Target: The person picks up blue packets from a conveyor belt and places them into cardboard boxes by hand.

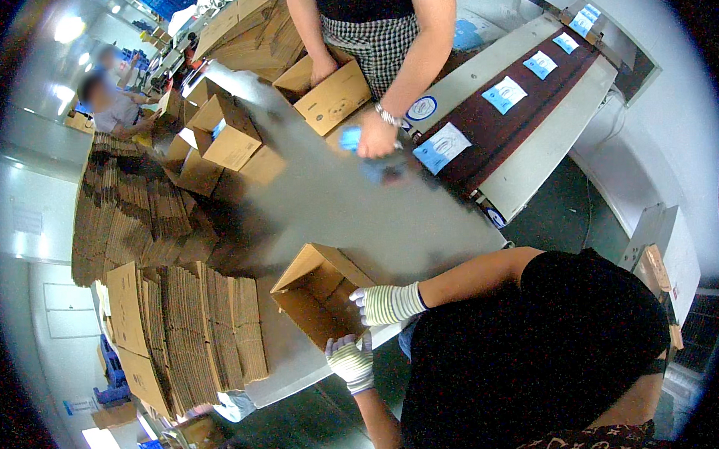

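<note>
An open cardboard box (pixel 314 287) stands tilted at the near edge of the grey table, its opening toward me. My left hand (pixel 351 363), in a striped knit glove, is closed on the box's near lower rim. My right hand (pixel 389 303), gloved the same way, grips the right side of the box, with its fingers bent over the edge. No contents show inside the part of the box I can see. Just left of it stands a thick stack of folded flat cartons (pixel 199 328).
Across the table (pixel 310 198), a co-worker has one hand in an open carton (pixel 334 101) and a blurred blue packet in the other. Blue-and-white packets (pixel 505 95) lie along a brown conveyor belt (pixel 484 143). More open cartons (pixel 231 138) and carton stacks (pixel 134 202) stand left.
</note>
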`<state>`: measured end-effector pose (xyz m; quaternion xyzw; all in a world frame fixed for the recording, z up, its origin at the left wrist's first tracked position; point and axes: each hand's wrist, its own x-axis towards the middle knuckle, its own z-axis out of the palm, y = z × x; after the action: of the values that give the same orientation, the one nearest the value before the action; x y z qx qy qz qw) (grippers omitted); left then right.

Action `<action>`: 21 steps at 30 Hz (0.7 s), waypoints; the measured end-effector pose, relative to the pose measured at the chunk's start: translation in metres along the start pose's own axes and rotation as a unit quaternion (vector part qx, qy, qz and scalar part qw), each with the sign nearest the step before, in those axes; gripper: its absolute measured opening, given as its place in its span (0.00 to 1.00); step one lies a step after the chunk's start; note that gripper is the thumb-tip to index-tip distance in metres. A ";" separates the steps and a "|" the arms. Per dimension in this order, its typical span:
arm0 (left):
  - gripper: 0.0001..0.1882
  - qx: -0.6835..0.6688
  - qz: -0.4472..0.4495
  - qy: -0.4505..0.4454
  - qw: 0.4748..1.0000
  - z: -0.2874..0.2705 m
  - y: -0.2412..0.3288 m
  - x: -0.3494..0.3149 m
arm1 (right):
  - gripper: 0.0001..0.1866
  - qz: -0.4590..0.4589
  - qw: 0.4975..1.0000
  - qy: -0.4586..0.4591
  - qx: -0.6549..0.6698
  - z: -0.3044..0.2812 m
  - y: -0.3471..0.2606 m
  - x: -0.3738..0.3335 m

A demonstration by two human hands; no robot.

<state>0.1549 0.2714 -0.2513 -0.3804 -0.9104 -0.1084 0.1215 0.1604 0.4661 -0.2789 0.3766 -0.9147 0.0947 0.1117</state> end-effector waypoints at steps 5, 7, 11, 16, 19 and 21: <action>0.13 0.034 0.005 0.009 0.999 0.002 -0.002 -0.002 | 0.06 -0.002 1.000 0.003 -0.015 -0.003 0.000 0.000; 0.14 0.035 0.007 0.020 0.999 0.003 -0.002 -0.003 | 0.06 -0.001 1.000 -0.001 -0.007 -0.005 0.000 0.000; 0.14 0.032 0.009 0.025 0.999 0.000 0.001 -0.001 | 0.06 -0.003 1.000 0.002 -0.010 -0.005 -0.001 -0.001; 0.13 0.030 0.008 0.024 0.999 0.000 0.002 0.000 | 0.05 0.002 1.000 -0.008 -0.004 -0.009 0.000 -0.001; 0.13 0.034 0.008 0.020 0.999 0.000 0.003 -0.001 | 0.06 0.001 1.000 -0.013 -0.004 -0.008 -0.001 -0.001; 0.13 0.035 0.008 0.023 0.999 0.001 0.002 -0.002 | 0.06 -0.001 1.000 -0.016 -0.006 -0.007 -0.001 -0.001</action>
<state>0.1577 0.2720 -0.2524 -0.3805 -0.9074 -0.0848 0.1567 0.1628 0.4678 -0.2726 0.3781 -0.9167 0.0826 0.0994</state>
